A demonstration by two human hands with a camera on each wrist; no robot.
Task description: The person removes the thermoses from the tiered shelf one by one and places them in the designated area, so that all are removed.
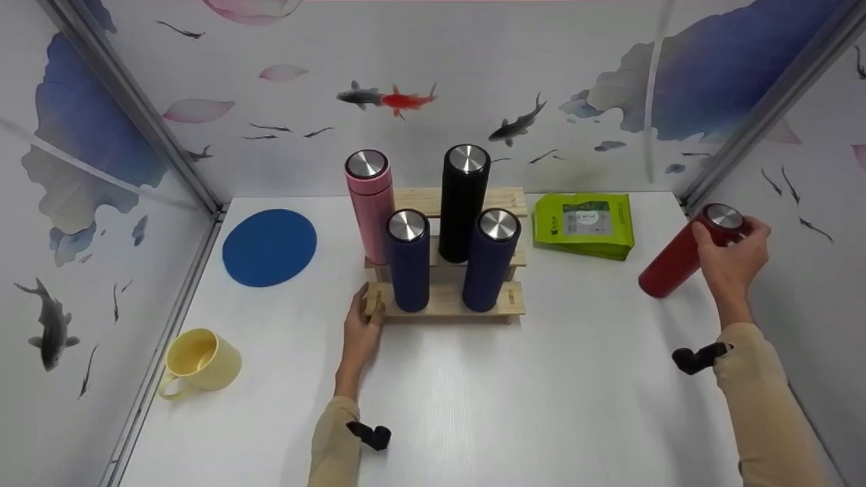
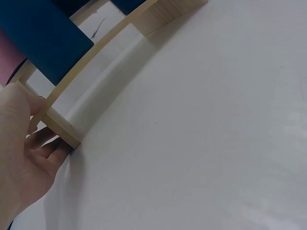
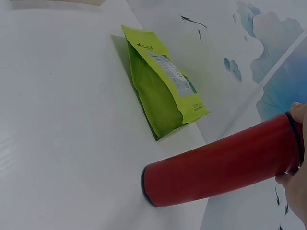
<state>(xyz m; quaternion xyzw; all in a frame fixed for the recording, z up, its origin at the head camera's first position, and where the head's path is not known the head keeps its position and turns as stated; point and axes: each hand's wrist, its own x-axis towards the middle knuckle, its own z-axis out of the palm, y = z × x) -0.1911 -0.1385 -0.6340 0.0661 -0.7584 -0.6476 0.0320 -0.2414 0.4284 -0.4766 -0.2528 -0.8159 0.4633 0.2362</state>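
Observation:
My right hand (image 1: 734,260) grips a red thermos bottle (image 1: 676,260) near its silver lid, at the right side of the table. In the right wrist view the red thermos (image 3: 220,163) leans, its base low by the tabletop. At the centre, my left hand (image 1: 362,328) holds the left end of a stepped wooden rack (image 1: 446,301), thumb above and fingers below in the left wrist view. Two blue thermoses (image 1: 409,270) (image 1: 492,270) stand on the rack's front step. Behind them are a pink thermos (image 1: 371,216) at left and a black thermos (image 1: 463,203).
A green pouch (image 1: 585,226) lies right of the rack. To the left are a round blue mat (image 1: 270,247) and a yellow mug (image 1: 206,362) with its handle toward the lower left. Printed wall panels (image 1: 433,40) enclose the back and both sides.

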